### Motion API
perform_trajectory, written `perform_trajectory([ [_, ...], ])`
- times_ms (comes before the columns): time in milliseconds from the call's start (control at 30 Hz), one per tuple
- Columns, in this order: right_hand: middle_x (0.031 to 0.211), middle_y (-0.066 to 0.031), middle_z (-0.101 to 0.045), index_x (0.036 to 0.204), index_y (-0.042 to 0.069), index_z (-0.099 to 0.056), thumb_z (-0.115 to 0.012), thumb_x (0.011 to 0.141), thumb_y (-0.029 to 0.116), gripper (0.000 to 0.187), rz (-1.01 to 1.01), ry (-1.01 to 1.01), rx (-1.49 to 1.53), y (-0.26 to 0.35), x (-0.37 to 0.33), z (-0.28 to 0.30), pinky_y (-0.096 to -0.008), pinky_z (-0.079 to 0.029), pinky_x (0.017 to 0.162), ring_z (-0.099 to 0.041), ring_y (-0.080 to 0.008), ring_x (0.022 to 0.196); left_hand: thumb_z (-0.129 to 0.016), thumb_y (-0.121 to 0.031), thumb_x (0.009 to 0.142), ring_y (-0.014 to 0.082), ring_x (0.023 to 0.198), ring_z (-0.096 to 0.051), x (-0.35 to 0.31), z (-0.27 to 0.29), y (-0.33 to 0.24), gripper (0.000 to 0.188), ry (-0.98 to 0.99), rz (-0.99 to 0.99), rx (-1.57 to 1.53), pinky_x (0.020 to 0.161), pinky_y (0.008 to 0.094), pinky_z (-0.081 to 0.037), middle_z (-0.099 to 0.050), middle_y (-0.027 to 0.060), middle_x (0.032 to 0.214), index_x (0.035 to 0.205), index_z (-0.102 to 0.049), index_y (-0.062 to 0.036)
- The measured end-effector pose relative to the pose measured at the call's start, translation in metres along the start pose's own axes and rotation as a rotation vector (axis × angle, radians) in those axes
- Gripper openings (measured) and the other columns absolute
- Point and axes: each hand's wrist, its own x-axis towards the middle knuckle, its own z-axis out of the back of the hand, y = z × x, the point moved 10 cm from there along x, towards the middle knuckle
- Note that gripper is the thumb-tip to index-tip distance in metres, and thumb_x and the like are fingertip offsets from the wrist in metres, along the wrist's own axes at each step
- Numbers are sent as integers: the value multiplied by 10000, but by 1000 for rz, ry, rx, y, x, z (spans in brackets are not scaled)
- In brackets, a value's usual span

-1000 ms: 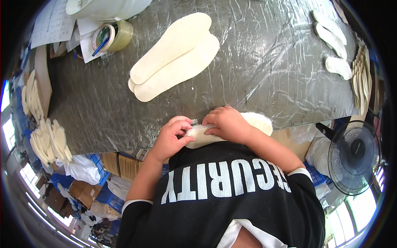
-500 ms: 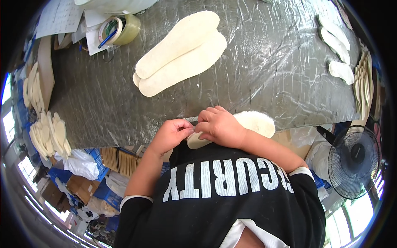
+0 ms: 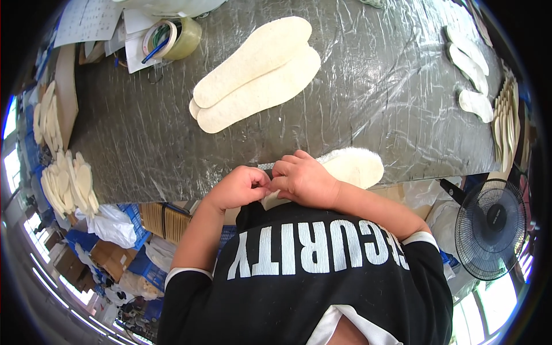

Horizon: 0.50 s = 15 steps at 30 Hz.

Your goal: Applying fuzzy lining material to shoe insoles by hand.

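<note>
A cream, fleecy insole (image 3: 357,167) lies along the near edge of the table, partly under my right hand (image 3: 306,181). The fingers of that hand are curled and pinched together near the insole's left end. My left hand (image 3: 238,187) meets them there, thumb and fingertips pressed together. Whatever is between the fingertips is too small or hidden to make out. Just beyond the hands shows a narrow grey-white patterned strip (image 3: 266,166), mostly covered. Farther off, a few flat cream insoles (image 3: 259,75) lie overlapping on the table.
Dark plastic film covers the table (image 3: 402,115). Tape rolls (image 3: 183,40) and a blue pen (image 3: 159,50) sit at the far left, near papers (image 3: 86,20). Insole piles (image 3: 69,184) stand at the left, more (image 3: 506,121) at the right. A black fan (image 3: 491,227) is at the near right.
My hands have drawn closer together, covering more of the insole's left end. The insole's right end has shifted slightly away from me. The whole view has moved a little.
</note>
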Motion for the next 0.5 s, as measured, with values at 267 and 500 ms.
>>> perform_trajectory([
  [267, 953, -1, -582, 828, 156, -658, -754, 684, 140, 173, -16, 63, 134, -7, 2, -6, -364, -404, 843, -550, -214, 969, -651, -28, 790, 94, 686, -585, 7, -3, 21, 68, -41, 52, -8, 622, 257, -475, -664, 45, 738, 826, -670, 26],
  [500, 955, -7, -599, 817, 140, -623, -720, 695, 116, 158, -19, 62, 197, -11, -5, -6, -369, -403, 853, -545, -224, 989, -616, -26, 861, 110, 782, -623, 2, 1, 17, 111, -124, 62, -99, 700, 260, -508, -660, 44, 871, 959, -643, 17],
])
